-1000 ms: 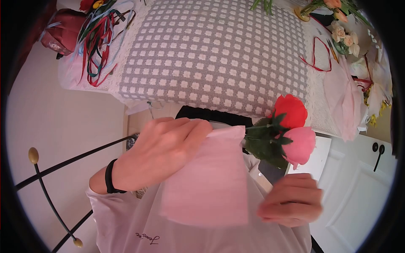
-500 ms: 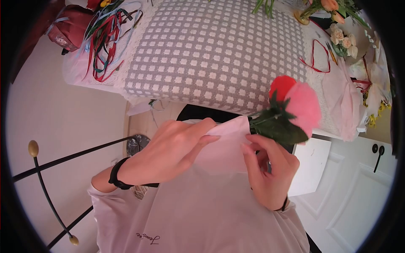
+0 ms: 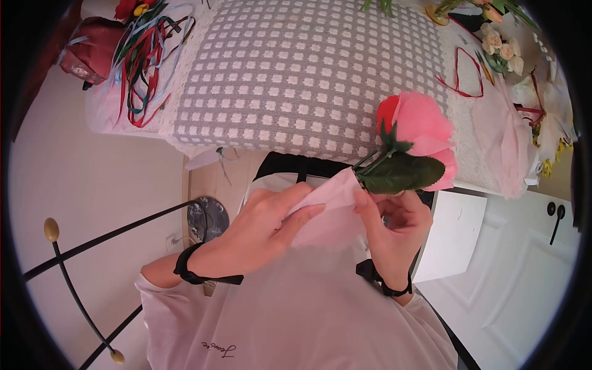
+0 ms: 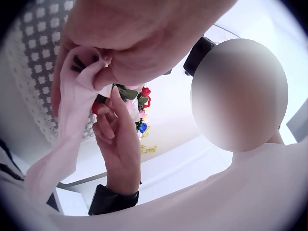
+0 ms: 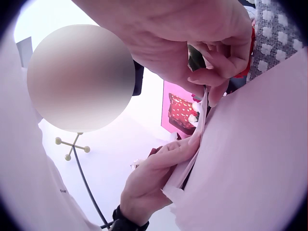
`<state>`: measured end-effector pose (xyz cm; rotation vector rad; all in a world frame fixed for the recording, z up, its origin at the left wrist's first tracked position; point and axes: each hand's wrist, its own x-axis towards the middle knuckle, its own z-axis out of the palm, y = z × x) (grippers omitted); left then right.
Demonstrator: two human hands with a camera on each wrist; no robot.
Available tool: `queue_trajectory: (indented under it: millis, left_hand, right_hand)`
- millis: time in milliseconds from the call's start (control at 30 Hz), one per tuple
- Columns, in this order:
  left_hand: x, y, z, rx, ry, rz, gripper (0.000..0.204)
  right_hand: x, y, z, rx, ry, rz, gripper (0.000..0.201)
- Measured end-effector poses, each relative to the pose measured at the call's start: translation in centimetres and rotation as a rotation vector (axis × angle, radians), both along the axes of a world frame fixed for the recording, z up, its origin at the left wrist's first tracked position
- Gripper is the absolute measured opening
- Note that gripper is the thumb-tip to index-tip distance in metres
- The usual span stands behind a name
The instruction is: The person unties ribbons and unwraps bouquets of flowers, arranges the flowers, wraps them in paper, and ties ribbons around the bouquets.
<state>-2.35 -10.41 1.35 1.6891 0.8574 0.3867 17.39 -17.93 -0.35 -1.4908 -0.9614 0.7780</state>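
My left hand [image 3: 265, 222] grips a pale pink paper wrap [image 3: 330, 216] rolled around flower stems. In the left wrist view, dark stem ends [image 4: 79, 62] show inside the paper's open end. With thumb and fingertips, my right hand [image 3: 398, 228] pinches the wrap's edge just below the blooms. Pink roses [image 3: 425, 123] and part of a red rose [image 3: 386, 111] stick out at the upper right, with a broad green leaf [image 3: 407, 176] under them. The right wrist view shows both hands along the same paper edge [image 5: 204, 115].
Ahead lies a grey-and-white checked cloth [image 3: 296, 74] on a table. Tangled ribbons [image 3: 145, 68] lie at the left. Toward the right are a red ribbon loop [image 3: 459, 74], peach flowers [image 3: 502, 55] and crumpled pink paper [image 3: 499, 142]. A black rod stand [image 3: 98, 240] rises at my left.
My right hand has come up from the lower right to the paper and pinches its edge. The wrap's hanging part has folded in, and the blooms have turned, with pink now largely covering red.
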Motion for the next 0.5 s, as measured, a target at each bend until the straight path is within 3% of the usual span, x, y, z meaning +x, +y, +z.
queue_trajectory:
  millis: [133,200,400,500]
  left_hand:
    - [0.2,-0.5,-0.4,0.023,-0.007,0.024,0.017]
    - [0.2,-0.6,-0.4,0.006,-0.024,0.053,0.016]
    - [-0.1,-0.6,-0.8,-0.154,-0.071,0.035,0.014]
    - [-0.5,-0.2,-1.0,-0.276,-0.1,0.008,0.014]
  right_hand:
    - [0.2,-0.4,0.4,-0.091,0.03,0.058,0.01]
    - [0.1,-0.4,1.0,-0.168,0.207,0.048,0.008]
    - [1.0,-1.2,0.8,-0.114,0.449,0.124,0.008]
    - [1.1,-1.6,0.0,-0.049,0.43,0.16,0.008]
